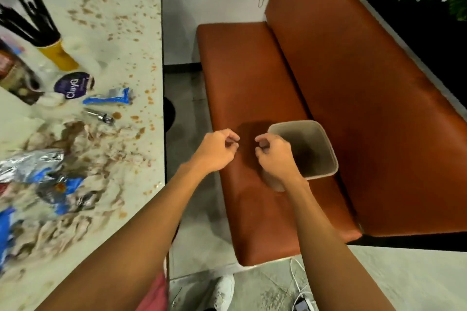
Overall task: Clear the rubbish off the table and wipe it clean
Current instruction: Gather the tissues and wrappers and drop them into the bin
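Note:
A pale table (141, 40) on the left is spattered with brown stains and strewn with rubbish: crumpled stained tissues (83, 149), foil and blue wrappers (38, 166), a blue wrapper (108, 98) and a small metal piece (101, 116). A beige bin (321, 144) stands on the orange bench seat (247, 78). My left hand (217, 151) hovers over the seat with its fingers curled and holding nothing. My right hand (273, 154) is at the bin's near rim, fingers curled; I see nothing in it.
A yellow cup of black straws (58, 53), a purple-lidded tub (73, 86) and a dark box (17, 78) stand at the table's far left. The bench backrest (366, 70) rises on the right. White cables (300, 288) and my white shoe (223, 290) are on the floor.

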Demonstrator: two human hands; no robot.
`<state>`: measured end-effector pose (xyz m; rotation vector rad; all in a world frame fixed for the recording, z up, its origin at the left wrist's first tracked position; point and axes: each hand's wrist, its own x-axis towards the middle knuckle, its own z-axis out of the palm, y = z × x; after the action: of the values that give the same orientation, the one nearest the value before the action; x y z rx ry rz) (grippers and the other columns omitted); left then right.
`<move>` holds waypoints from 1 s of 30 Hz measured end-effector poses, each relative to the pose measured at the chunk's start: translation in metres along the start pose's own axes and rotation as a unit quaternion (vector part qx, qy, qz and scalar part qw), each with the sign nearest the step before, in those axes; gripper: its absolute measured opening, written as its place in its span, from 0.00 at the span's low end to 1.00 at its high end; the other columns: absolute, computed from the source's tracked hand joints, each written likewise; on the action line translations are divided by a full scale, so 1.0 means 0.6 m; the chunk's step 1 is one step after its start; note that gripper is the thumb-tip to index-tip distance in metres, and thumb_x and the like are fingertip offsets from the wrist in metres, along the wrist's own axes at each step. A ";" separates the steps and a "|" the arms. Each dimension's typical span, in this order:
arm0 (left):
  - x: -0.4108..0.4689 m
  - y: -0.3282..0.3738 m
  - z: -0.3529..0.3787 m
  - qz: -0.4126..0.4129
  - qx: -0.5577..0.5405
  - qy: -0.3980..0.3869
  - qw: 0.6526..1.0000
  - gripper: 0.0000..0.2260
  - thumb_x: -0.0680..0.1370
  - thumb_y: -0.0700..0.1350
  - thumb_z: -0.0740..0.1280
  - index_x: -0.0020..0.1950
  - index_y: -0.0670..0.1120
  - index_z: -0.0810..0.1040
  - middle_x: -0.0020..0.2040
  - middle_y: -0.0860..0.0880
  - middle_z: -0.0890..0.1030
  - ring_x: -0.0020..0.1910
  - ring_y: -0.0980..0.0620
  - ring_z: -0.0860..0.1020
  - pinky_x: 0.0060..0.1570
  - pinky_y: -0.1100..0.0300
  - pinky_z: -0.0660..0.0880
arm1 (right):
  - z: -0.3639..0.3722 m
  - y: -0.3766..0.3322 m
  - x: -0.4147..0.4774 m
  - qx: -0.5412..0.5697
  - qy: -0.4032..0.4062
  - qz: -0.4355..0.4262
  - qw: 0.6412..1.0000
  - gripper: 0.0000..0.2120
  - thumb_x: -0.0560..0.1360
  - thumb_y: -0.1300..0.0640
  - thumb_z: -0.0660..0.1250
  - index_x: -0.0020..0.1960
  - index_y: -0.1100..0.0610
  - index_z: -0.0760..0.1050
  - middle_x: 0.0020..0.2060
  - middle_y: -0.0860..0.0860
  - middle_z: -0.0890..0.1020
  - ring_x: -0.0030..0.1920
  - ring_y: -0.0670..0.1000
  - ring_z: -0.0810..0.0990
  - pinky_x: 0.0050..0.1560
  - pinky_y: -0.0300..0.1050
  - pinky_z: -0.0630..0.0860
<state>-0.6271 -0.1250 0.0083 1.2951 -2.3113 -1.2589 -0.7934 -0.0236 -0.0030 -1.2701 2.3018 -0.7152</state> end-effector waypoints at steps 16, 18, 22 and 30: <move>-0.259 -0.261 -0.238 -0.075 -0.046 0.141 0.986 0.07 0.82 0.41 0.69 0.59 0.46 0.84 0.54 0.49 0.86 0.48 0.52 0.82 0.55 0.58 0.79 | 0.250 -0.306 -0.131 -0.003 -0.133 -0.130 0.983 0.13 0.79 0.59 0.72 0.64 0.55 0.81 0.56 0.51 0.82 0.51 0.49 0.80 0.54 0.40 0.77; -0.292 -0.294 -0.261 -0.091 -0.060 0.152 0.982 0.07 0.83 0.42 0.69 0.59 0.47 0.84 0.53 0.50 0.86 0.48 0.51 0.83 0.53 0.57 0.80 | 0.287 -0.336 -0.152 -0.003 -0.144 -0.143 0.979 0.16 0.79 0.58 0.73 0.66 0.55 0.80 0.58 0.52 0.81 0.51 0.51 0.81 0.58 0.46 0.79; -0.334 -0.343 -0.293 -0.104 -0.073 0.163 0.978 0.06 0.82 0.41 0.69 0.58 0.47 0.84 0.54 0.48 0.86 0.49 0.50 0.84 0.51 0.56 0.81 | 0.346 -0.373 -0.178 -0.019 -0.178 -0.134 0.975 0.25 0.77 0.54 0.76 0.72 0.55 0.76 0.68 0.55 0.78 0.66 0.57 0.78 0.68 0.49 0.73; -0.386 -0.393 -0.318 -0.101 -0.083 0.174 0.976 0.07 0.82 0.40 0.70 0.58 0.46 0.85 0.54 0.48 0.86 0.52 0.50 0.83 0.56 0.60 0.77 | 0.410 -0.402 -0.215 -0.060 -0.184 -0.122 0.973 0.23 0.75 0.54 0.78 0.68 0.56 0.79 0.63 0.56 0.78 0.65 0.59 0.74 0.63 0.45 0.69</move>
<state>-0.2461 -0.1143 -0.0046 1.5770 -1.8337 -1.1431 -0.4311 -0.0796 -0.0337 -1.6088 1.9318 -0.3779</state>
